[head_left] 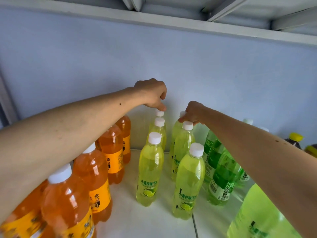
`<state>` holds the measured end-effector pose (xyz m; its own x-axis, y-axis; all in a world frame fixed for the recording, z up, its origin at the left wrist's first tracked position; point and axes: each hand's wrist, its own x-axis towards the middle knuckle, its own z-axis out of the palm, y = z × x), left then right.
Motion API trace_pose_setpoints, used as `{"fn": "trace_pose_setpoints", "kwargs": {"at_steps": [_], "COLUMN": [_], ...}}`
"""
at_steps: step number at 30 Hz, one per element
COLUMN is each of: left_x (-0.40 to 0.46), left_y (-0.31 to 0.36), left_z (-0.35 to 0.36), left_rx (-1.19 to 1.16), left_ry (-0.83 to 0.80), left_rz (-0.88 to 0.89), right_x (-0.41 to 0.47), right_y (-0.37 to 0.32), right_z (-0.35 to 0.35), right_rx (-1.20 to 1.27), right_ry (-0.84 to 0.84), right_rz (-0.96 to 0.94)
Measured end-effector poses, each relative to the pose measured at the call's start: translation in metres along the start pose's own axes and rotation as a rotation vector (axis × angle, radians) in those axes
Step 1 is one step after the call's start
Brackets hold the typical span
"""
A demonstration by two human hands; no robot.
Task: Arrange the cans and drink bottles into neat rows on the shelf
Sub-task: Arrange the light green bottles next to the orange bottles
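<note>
On the white shelf (154,220) nearest you stand orange bottles (66,203) left, two lime-bottle rows centre. Farther back, your right hand (192,112) pinches the right row's rear lime bottle (176,133) at its cap; your left hand (153,93) pinches the back-left lime bottle's cap (159,113) by the wall.

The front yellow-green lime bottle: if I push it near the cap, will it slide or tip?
The front lime bottle looks tall and narrow, so a push near its white cap would probably tip it. It appears full, so likely rather heavy and steadier if pushed low. The white shelf looks smooth, so it may slide.
</note>
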<state>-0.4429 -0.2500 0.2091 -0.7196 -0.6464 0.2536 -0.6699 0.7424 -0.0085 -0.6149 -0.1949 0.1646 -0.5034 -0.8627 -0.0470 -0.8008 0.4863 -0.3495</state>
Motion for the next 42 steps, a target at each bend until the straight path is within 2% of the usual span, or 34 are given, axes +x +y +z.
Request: {"fn": "trace_pose_setpoints", "kwargs": {"at_steps": [5,13,25,30,42], "left_x": [-0.016,-0.054,-0.127,-0.159,-0.189], "left_y": [0.008,0.026,0.091,0.127,0.193], "left_z": [-0.008,-0.027,-0.035,-0.021,0.023], "left_rx": [0.020,-0.030,-0.162,-0.189,-0.235], "left_ry": [0.014,0.046,0.111,0.060,-0.052], "left_rz": [-0.011,0.003,0.250,0.321,0.319], "right_x": [-0.007,-0.061,-0.207,-0.260,-0.315], "right_y": [0.002,0.000,0.049,0.075,0.150], "right_z": [-0.005,-0.046,-0.061,-0.049,-0.024], "right_rx": [0.056,0.196,0.309,0.318,0.324], "right_ry": [0.004,0.119,0.346,0.422,0.392], "right_rz": [-0.012,-0.143,-0.065,-0.016,-0.018]}}
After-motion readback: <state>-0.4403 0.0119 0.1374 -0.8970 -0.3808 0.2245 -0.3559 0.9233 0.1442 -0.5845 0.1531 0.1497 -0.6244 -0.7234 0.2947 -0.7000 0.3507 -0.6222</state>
